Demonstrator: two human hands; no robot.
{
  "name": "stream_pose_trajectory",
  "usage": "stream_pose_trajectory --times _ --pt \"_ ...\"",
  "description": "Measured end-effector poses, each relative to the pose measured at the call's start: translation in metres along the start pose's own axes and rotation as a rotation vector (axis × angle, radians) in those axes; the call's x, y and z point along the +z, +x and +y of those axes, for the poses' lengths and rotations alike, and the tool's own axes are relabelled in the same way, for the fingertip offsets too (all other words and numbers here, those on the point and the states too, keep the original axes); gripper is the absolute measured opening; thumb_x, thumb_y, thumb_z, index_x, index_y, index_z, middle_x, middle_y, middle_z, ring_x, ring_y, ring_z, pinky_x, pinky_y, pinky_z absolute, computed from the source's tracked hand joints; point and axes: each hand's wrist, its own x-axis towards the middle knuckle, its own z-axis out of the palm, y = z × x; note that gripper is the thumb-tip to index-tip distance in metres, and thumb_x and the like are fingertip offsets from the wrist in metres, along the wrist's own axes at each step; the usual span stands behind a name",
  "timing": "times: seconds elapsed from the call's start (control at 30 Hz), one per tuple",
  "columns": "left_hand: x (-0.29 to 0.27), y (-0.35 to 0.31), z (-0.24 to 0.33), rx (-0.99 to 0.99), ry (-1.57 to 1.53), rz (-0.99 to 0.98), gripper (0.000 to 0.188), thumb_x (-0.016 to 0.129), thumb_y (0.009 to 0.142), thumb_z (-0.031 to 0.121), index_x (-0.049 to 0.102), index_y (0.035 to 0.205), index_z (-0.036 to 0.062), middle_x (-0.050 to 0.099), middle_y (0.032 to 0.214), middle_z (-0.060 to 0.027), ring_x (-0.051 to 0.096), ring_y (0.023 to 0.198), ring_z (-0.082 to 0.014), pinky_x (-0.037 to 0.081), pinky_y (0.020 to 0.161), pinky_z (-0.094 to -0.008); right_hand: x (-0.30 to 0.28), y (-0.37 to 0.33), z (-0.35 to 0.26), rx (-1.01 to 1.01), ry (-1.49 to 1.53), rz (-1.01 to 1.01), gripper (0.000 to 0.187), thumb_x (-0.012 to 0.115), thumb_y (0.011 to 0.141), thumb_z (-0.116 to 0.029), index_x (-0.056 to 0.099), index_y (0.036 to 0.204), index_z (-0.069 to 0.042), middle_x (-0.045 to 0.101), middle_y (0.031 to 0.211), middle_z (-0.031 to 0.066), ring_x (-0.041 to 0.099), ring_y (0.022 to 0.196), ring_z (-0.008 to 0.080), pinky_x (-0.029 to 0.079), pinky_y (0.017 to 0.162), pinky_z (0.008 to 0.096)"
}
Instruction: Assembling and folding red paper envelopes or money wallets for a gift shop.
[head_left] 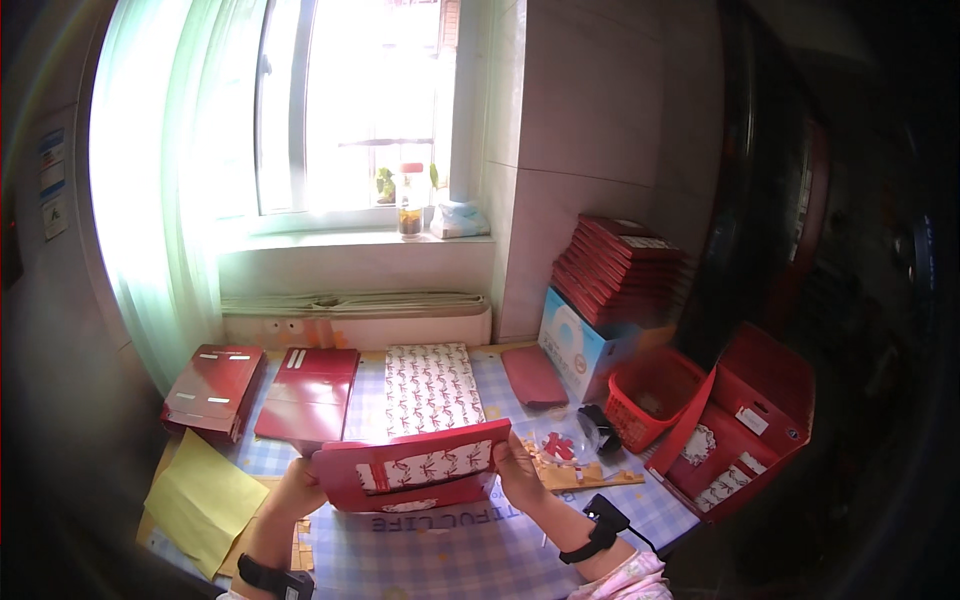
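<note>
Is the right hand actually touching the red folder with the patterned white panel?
Touching. The head view shows the right hand gripping the red folder at its right edge, thumb over the near face.

Looks like home room: pale curtain [150, 200], bright window [350, 80], jar [410, 205] on sill [340, 239], checked tablecloth [370, 560].

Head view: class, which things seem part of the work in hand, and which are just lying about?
Apparently part of the work:
- red cardboard piece, held in the left hand and right hand
- patterned paper
- open red box, similarly patterned inside

Apparently just lying about:
- lidded jar on the windowsill
- pale plastic bag beside it
</note>
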Motion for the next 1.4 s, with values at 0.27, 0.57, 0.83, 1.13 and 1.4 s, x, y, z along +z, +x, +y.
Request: stream_pose_trajectory --times 0.27,0.57,0.83,1.13,1.4 --pt "-0.004 -0.003 -0.004 0.072 0.068 0.015 0.024 0.065 0.078 0.000 0.065 0.103 0.0028 0.066 0.098 -0.0024 0.059 0.086 -0.0091 0.049 0.075 -0.0263 -0.002 -0.003 0.008 0.015 -0.005 -0.002 0.035 0.036 0.099 -0.029 0.044 0.126 -0.006 0.051 0.114 -0.0020 0.043 0.104 0.0060 0.035 0.092 0.0240" --pt "-0.005 -0.001 -0.001 -0.026 0.106 -0.004 0.017 0.065 0.080 0.002 0.067 0.096 0.0038 0.067 0.078 -0.0009 0.060 0.072 -0.0062 0.050 0.062 -0.0237 0.004 0.003 -0.003 0.066 -0.002 0.041 0.035 0.036 0.099 -0.030 0.044 0.124 -0.006 0.052 0.111 -0.0007 0.044 0.102 0.0069 0.036 0.091 0.0243" --pt "0.002 -0.011 -0.030 -0.068 -0.161 0.083 0.010 0.066 0.080 0.004 0.069 0.089 0.0040 0.065 0.073 0.0031 0.058 0.066 -0.0031 0.048 0.057 -0.0213 0.007 0.000 -0.007 0.101 -0.074 0.065 0.037 0.039 0.098 -0.033 0.042 0.124 -0.007 0.050 0.113 0.0002 0.046 0.099 0.0075 0.040 0.087 0.0251" --pt "-0.002 -0.011 -0.026 -0.046 -0.300 -0.026 0.016 0.061 0.083 0.002 0.065 0.098 -0.0017 0.066 0.087 -0.0027 0.059 0.077 -0.0066 0.050 0.066 -0.0233 0.010 0.006 -0.003 0.029 0.163 0.140 0.037 0.043 0.096 -0.035 0.045 0.121 -0.007 0.053 0.110 0.0005 0.047 0.100 0.0082 0.040 0.088 0.0253" --pt "0.003 -0.006 -0.020 0.097 -0.479 0.085 0.021 0.061 0.079 -0.009 0.062 0.099 -0.0053 0.066 0.093 -0.0077 0.062 0.085 -0.0116 0.052 0.074 -0.0253 0.006 0.004 0.001 0.101 0.167 0.243 0.046 0.048 0.091 -0.042 0.043 0.122 -0.008 0.055 0.115 0.0021 0.052 0.106 0.0133 0.042 0.092 0.0307"
